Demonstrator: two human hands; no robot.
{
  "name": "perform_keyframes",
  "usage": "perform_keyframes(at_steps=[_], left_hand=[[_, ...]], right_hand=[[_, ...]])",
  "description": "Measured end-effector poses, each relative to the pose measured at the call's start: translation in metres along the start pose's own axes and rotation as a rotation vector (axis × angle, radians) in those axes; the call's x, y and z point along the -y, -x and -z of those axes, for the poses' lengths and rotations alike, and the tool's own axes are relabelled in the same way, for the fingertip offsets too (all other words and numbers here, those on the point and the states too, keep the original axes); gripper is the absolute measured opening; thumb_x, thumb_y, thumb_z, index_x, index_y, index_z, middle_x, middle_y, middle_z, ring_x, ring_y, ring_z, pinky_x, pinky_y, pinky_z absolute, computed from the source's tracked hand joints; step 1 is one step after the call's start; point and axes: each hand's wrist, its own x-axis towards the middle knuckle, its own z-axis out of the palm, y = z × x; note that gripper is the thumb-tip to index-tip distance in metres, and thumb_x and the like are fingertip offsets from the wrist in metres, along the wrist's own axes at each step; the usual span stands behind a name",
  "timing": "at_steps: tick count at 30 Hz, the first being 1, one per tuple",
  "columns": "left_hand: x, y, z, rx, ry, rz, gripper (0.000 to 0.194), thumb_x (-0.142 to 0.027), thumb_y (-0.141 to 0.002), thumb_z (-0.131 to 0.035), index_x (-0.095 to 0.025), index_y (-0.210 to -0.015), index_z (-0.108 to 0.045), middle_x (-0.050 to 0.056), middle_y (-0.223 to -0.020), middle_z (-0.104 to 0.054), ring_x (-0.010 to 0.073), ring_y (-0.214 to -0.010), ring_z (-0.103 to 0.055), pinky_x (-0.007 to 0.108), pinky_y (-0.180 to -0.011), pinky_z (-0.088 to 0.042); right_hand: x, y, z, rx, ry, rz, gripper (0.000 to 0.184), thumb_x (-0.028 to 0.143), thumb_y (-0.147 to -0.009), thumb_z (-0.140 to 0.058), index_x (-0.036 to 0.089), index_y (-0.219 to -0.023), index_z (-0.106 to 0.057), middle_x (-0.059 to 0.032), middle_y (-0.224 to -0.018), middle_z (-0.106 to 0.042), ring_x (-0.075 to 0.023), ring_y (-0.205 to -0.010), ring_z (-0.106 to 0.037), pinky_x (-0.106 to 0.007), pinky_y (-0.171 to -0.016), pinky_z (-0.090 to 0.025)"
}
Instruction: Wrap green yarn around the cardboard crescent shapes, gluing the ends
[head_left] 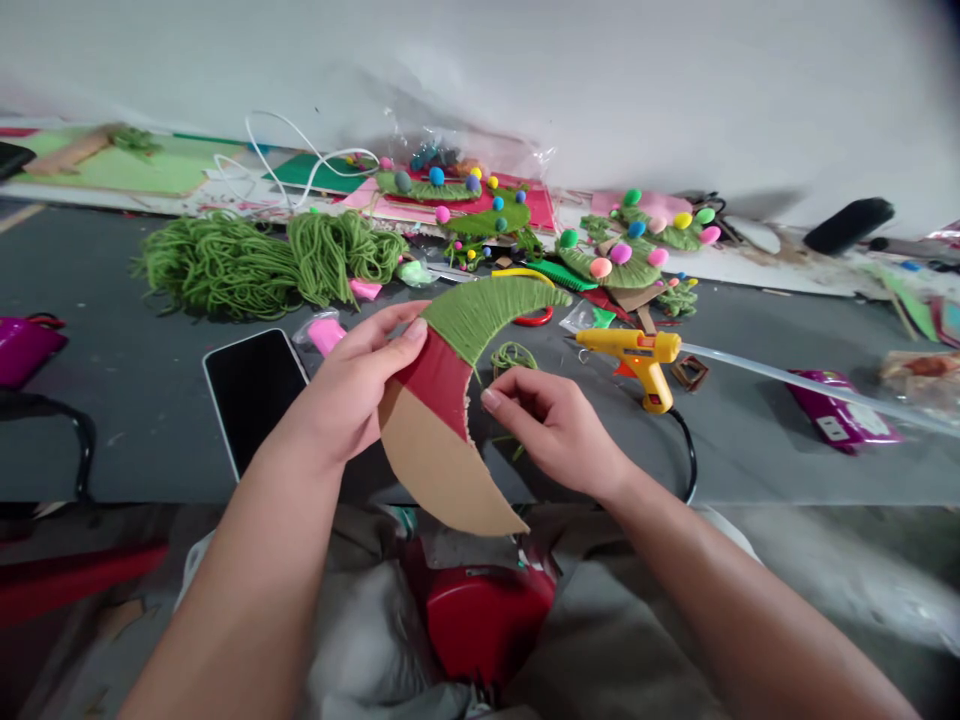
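Note:
My left hand [352, 385] grips a crescent-shaped piece of cardboard [439, 450] by its outer edge. The crescent's upper part is wrapped in green yarn [487, 310], its middle is red and its lower part is bare brown. My right hand [544, 420] sits at the crescent's inner edge, fingers pinched on a strand of green yarn that runs to a small loose coil [514, 357] on the table.
A yellow glue gun [637, 355] with a clear stick lies right of the hands. A phone [251, 390] lies at the left. Green yarn bundles [247, 260] and yarn-wrapped shapes with pompoms [622, 250] crowd the back of the dark table. A red object [484, 610] rests on my lap.

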Motion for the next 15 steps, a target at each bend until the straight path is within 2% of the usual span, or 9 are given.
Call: perform_keyframes(at_steps=[4,6,11,15], left_hand=[[-0.0028,0.0055,0.0052,0.151,0.028,0.076,0.047,-0.016,-0.078,-0.078,-0.024,-0.123,-0.065,0.007,-0.113,-0.075,0.0239,-0.093,-0.075,0.032,-0.077,-0.062],[-0.0011,0.0056,0.0061,0.179,0.019,0.054,0.045,-0.018,-0.078,-0.079,-0.022,-0.121,-0.066,0.008,-0.114,-0.075,0.0252,-0.096,-0.074,0.035,-0.082,-0.062],[0.0019,0.0019,0.0040,0.183,-0.021,-0.056,0.031,-0.023,-0.081,-0.079,-0.021,-0.111,-0.074,0.008,-0.108,-0.077,0.0236,-0.094,-0.074,0.031,-0.081,-0.061],[0.0012,0.0004,0.0022,0.174,-0.038,-0.104,0.032,-0.021,-0.080,-0.080,-0.022,-0.111,-0.076,0.009,-0.112,-0.076,0.0244,-0.099,-0.073,0.032,-0.086,-0.060]], right_hand=[[-0.0039,-0.0023,0.0017,0.001,0.031,0.006,0.021,0.030,-0.098,-0.056,0.016,-0.084,-0.064,0.0002,-0.076,-0.062,-0.0105,-0.069,-0.050,-0.024,-0.062,-0.041],[-0.0048,-0.0031,0.0029,-0.002,0.046,0.013,0.022,0.031,-0.098,-0.056,0.015,-0.086,-0.066,-0.0012,-0.080,-0.065,-0.0113,-0.070,-0.052,-0.025,-0.063,-0.042],[-0.0061,-0.0034,0.0063,0.027,0.111,0.002,0.023,0.031,-0.099,-0.054,0.016,-0.092,-0.070,-0.0035,-0.089,-0.072,-0.0145,-0.078,-0.060,-0.027,-0.071,-0.046],[-0.0086,-0.0033,0.0089,0.022,0.123,0.017,0.020,0.026,-0.098,-0.054,0.017,-0.098,-0.072,-0.0048,-0.098,-0.075,-0.0173,-0.089,-0.067,-0.029,-0.080,-0.049]])
